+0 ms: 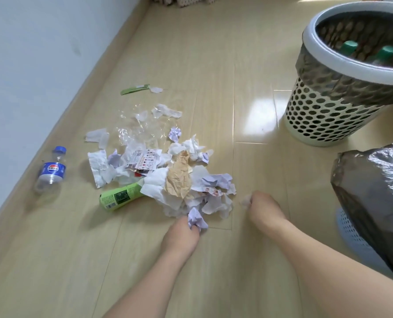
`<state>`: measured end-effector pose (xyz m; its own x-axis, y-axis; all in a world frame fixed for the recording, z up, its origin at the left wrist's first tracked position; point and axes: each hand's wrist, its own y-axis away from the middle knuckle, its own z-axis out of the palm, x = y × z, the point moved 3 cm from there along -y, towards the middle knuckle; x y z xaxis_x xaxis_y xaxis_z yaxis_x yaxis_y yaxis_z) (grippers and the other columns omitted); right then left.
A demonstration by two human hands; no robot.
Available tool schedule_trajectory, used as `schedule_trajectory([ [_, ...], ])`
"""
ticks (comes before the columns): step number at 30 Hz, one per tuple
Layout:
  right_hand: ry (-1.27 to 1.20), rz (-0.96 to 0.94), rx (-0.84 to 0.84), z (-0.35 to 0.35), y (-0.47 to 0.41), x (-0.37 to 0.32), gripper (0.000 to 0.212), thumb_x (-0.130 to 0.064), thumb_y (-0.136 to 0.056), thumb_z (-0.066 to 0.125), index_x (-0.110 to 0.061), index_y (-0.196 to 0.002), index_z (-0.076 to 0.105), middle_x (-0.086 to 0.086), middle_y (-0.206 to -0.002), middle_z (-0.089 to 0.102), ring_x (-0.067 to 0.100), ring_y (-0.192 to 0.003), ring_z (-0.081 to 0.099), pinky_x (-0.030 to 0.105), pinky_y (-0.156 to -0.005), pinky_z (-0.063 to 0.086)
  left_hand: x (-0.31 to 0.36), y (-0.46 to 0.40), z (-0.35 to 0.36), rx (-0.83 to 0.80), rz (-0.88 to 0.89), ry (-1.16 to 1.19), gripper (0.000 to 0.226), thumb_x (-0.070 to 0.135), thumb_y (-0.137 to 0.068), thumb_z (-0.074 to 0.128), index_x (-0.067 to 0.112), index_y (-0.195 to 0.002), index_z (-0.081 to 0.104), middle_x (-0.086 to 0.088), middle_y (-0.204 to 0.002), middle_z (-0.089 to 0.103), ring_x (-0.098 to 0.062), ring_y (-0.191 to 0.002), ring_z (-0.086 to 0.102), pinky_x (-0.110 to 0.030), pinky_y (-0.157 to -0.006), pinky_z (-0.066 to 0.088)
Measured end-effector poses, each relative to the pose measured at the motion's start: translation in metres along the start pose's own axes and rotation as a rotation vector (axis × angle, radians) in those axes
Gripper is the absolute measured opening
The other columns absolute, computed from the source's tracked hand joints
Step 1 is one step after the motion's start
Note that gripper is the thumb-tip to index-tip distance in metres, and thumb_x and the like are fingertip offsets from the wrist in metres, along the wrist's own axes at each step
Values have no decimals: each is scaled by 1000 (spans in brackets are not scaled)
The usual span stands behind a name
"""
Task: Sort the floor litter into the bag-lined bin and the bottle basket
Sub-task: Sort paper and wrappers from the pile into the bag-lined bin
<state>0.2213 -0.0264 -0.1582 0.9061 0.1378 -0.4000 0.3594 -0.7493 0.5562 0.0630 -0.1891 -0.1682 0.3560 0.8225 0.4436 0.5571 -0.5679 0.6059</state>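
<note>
A heap of crumpled paper, tissue and clear plastic [168,171] lies on the wooden floor. My left hand [181,237] grips a crumpled white paper ball [196,218] at the heap's near edge. My right hand [263,207] pinches a small white scrap [246,200] just right of the heap. A green bottle [119,195] lies half under the paper. A clear bottle with a blue cap and label [52,169] lies alone at the left. The perforated basket [323,125] at the upper right holds green-capped bottles [349,45]. The bag-lined bin [369,198] stands at the right edge.
A white wall and skirting run along the left side. A green wrapper strip [134,88] lies beyond the heap. A blue perforated container [351,235] shows under the grey bag. Perforated objects stand at the far top edge.
</note>
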Motion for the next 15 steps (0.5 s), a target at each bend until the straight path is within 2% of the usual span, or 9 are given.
schedule_trajectory([
  [2,36,24,-69,4,5,-6,26,-11,-85,49,-20,-62,42,-4,-70,47,22,-69,46,21,-53,35,-4,2,-7,-78,-8,24,17,21,-81,43,25,-74,58,1,-82,68,-21,-74,60,-25,-58,39],
  [4,103,40,-133,1,10,-14,30,-22,-91,52,-19,-64,40,-2,-67,46,21,-69,49,23,-51,35,-2,7,-20,-134,19,50,27,16,-79,43,30,-61,57,8,-66,67,-12,-63,57,-23,-57,40],
  [6,189,29,-151,-13,18,-28,34,-27,-95,48,-15,-65,40,0,-65,45,22,-68,50,24,-53,36,7,13,-37,-148,51,90,30,13,-83,42,29,-60,54,11,-51,60,-6,-46,49,-20,-51,38],
  [7,212,16,-138,-23,24,-36,33,-22,-95,46,-13,-64,41,1,-63,45,21,-63,50,23,-50,35,12,17,-46,-148,64,103,29,13,-85,42,27,-62,52,10,-46,56,-8,-41,44,-19,-46,34],
  [10,190,-35,-67,-64,46,-56,19,-6,-86,41,-8,-69,48,4,-61,47,17,-50,44,21,-44,33,33,31,-68,-143,114,113,18,16,-83,45,20,-66,50,2,-52,50,-18,-45,38,-19,-45,29],
  [13,134,-97,51,-115,78,-66,18,-16,-89,40,-7,-82,54,5,-64,51,19,-53,46,22,-47,37,68,49,-84,-138,206,96,9,15,-80,47,17,-72,50,-4,-59,49,-20,-49,41,-23,-47,31],
  [15,90,-111,145,-150,99,-64,24,-22,-91,41,-5,-85,58,10,-72,60,23,-60,52,27,-53,44,100,64,-92,-119,281,117,14,11,-81,48,16,-68,49,-2,-57,47,-19,-48,40,-22,-48,31],
])
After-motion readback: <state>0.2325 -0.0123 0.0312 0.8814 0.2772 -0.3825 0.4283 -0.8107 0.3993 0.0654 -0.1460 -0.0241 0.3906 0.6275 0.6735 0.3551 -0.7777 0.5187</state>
